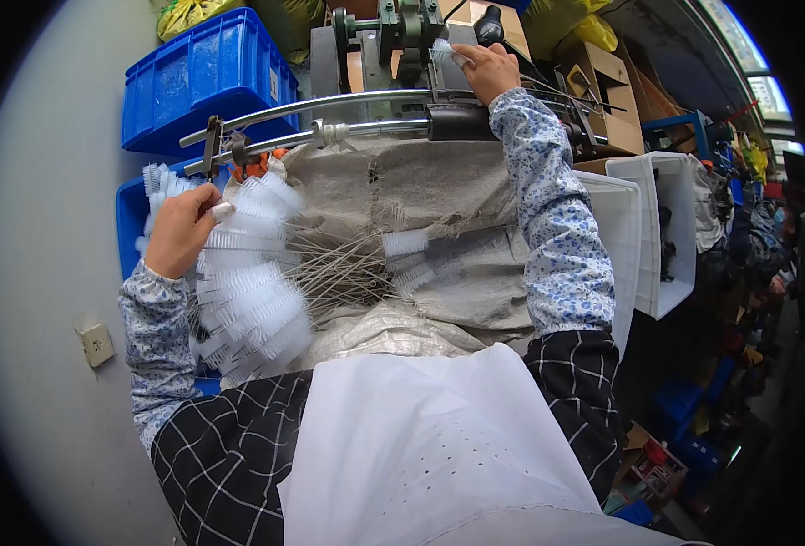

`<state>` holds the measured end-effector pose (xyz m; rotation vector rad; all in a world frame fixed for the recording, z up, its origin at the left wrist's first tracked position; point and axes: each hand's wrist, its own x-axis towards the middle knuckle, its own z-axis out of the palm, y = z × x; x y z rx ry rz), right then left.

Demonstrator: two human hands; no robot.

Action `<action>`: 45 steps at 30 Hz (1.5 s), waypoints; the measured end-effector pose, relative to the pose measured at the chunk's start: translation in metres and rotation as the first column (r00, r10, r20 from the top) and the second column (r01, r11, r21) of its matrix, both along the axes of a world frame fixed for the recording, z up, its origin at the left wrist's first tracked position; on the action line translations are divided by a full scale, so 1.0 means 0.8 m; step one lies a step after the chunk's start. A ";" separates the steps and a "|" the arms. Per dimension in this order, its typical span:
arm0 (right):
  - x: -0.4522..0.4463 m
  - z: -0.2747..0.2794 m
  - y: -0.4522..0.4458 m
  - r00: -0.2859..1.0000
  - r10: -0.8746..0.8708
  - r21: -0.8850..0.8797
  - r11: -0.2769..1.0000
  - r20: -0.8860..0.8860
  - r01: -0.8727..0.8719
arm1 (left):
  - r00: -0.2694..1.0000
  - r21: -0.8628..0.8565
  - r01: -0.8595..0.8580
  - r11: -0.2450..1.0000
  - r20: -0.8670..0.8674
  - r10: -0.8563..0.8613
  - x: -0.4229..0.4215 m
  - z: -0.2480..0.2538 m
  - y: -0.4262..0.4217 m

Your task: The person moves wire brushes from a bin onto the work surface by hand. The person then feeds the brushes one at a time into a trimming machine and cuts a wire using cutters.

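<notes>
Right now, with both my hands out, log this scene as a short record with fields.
Left hand: beside the large brush cluster, white wrap on one finger; grip unclear
Right hand: at a white-bristled brush near the green machine; grip hard to see
Brush cluster: white bristle heads fanned on the left, wire stems pointing right
Opposite-facing brushes: a few heads at the right of the stems
Rails: metal, between cluster and machine
Upper blue bin: upper left
White bins: right side
</notes>
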<state>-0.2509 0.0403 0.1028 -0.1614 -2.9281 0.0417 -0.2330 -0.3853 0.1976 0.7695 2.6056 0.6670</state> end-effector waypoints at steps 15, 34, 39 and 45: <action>0.026 0.007 0.024 0.959 -0.273 0.119 0.957 0.078 0.263 | 0.956 0.539 -0.006 0.842 -0.245 0.164 -0.001 0.046 0.015; -0.001 -0.005 -0.052 0.975 -0.221 -0.187 0.958 0.015 0.220 | 0.969 0.596 -0.028 0.802 -0.180 0.167 -0.004 0.053 0.016; -0.004 0.015 -0.083 0.975 -0.210 -0.182 0.958 0.068 0.220 | 0.971 0.583 0.021 0.812 -0.205 0.122 -0.001 0.062 0.039; 0.005 0.012 -0.059 0.982 -0.178 -0.154 0.970 0.065 0.186 | 0.974 0.590 0.005 0.807 -0.186 0.130 -0.001 0.054 0.024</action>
